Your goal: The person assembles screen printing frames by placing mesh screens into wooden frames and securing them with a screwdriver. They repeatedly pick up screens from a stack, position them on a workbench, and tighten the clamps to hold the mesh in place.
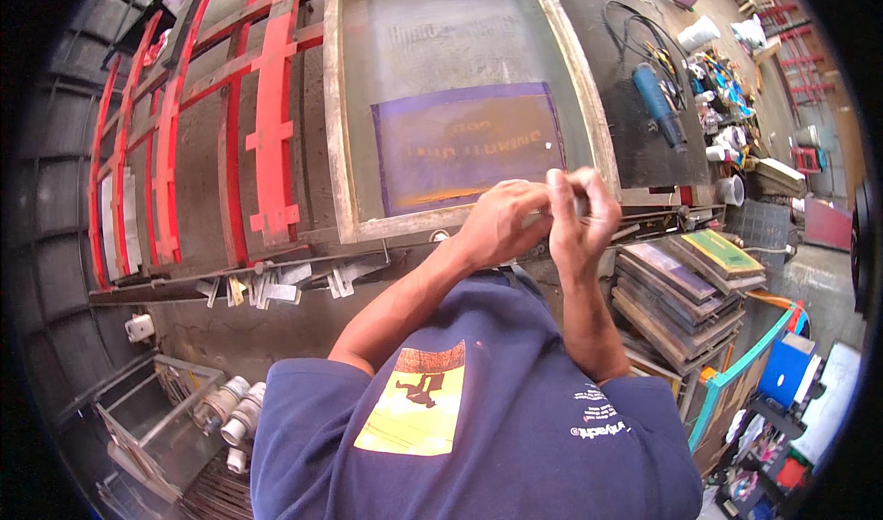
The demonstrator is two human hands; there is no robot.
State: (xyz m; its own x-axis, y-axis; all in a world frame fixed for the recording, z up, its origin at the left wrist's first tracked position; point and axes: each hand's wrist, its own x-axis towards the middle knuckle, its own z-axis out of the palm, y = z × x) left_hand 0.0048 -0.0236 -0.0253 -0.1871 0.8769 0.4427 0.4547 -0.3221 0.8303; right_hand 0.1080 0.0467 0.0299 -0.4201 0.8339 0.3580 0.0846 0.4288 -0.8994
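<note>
One navy-blue T-shirt with a yellow rectangular print took up the nearest part of the view, and two bare forearms bent inward above it. Just past the chest, the left hand and the right hand met. The left fingers were bent and drawn up to the right hand; the right ones were curled too, the thumb pointing upward. How tightly either set was closed, and whether something small was pinched between them, I could not tell.

Right of the hands stood a stack of flat, dark wooden frames, a green-and-yellow sheet near its top. Below the left forearm's side of the view lay pale cylindrical containers beside a grey metal-framed rack.

Directly beyond the hands lay a large rectangular frame of worn, pale wood, stretched with a translucent grey sheet; the hands hid part of its near right edge. On the sheet's nearer half was a brown rectangle with a purple border.

To its right, a dark bench carried a blue cylindrical tool and looped black cable. Left of the frame ran red metal bars. Farther right stood a white bucket.
</note>
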